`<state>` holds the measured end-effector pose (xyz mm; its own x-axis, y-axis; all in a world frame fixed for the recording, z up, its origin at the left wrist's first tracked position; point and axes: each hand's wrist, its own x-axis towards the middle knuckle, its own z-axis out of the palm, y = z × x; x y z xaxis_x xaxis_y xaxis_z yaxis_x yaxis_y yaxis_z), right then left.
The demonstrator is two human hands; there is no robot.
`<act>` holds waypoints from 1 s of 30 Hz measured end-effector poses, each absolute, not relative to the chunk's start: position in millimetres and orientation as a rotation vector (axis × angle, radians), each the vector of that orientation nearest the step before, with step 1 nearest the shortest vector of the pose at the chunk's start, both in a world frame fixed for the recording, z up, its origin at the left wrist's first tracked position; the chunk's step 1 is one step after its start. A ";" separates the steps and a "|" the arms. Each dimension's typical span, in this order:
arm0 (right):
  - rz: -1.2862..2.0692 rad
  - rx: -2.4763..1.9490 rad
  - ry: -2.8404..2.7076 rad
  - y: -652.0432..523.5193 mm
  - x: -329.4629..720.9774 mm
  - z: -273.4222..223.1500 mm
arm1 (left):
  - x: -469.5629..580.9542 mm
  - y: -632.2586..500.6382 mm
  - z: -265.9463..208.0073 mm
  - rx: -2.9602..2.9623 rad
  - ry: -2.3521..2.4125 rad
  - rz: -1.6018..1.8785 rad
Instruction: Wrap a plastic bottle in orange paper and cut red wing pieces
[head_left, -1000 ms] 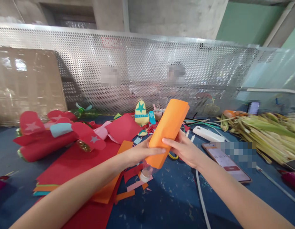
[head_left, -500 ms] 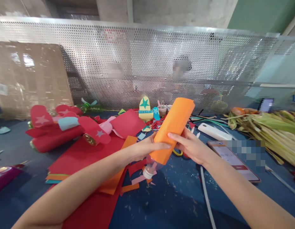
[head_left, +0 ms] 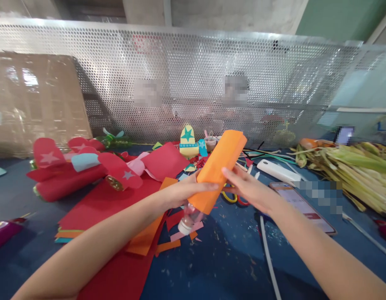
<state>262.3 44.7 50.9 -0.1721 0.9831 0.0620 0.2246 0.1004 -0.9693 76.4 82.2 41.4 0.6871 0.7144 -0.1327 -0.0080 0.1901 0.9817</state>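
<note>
Paper point(head_left: 220, 164), orange and rolled around a clear bottle point(head_left: 193, 214), is up over the blue table point(head_left: 230, 271) in the head view — left hand point(head_left: 184, 189) clamped on its lower part, right hand point(head_left: 251, 187) pinching its right side. Looks like the wrapping step to me; the next move probably calls for keeping the roll snug.

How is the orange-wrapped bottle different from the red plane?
The left hand and right hand hold the orange-wrapped bottle; neither holds the red plane. The bottle's covering looks plain orange, while the plane is mostly red with stars. The plane has wings; the bottle shows none. Both wear coloured paper.
</note>
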 end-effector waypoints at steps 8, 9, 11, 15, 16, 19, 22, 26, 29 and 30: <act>0.488 -2.200 -1.909 68.6 306.9 45.3 | 57.1 112.5 41.1 1.183 0.717 0.480; 0.474 -2.266 -1.933 70.2 304.0 38.9 | 54.5 114.1 40.4 1.195 0.716 0.474; 0.454 -2.339 -1.970 72.9 296.1 26.9 | 49.7 116.7 38.9 1.211 0.703 0.465; 0.458 -2.388 -1.996 77.4 288.1 17.9 | 41.7 121.0 36.5 1.242 0.584 0.428; 0.470 -2.394 -1.992 78.2 289.1 19.7 | 40.1 121.8 36.4 1.253 0.542 0.415; 0.522 -2.396 -1.958 79.2 298.1 32.9 | 37.1 123.3 38.8 1.301 0.476 0.384; 0.592 -2.354 -1.902 76.5 313.1 50.8 | 37.2 122.2 44.5 1.435 0.558 0.421; 0.745 -2.149 -1.776 68.7 331.9 64.5 | 40.8 118.1 52.3 1.667 0.704 0.683; 0.924 -1.925 -1.676 64.7 337.1 64.9 | 41.5 116.8 55.6 1.666 0.752 0.793; 0.973 -1.856 -1.643 64.3 337.1 64.1 | 40.9 117.2 56.3 1.628 0.762 0.793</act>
<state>337.1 64.3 64.1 0.0293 0.9801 -0.1963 0.6433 -0.1688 -0.7468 40.9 117.2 56.3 0.5663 0.8175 0.1049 0.0715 -0.1755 0.9819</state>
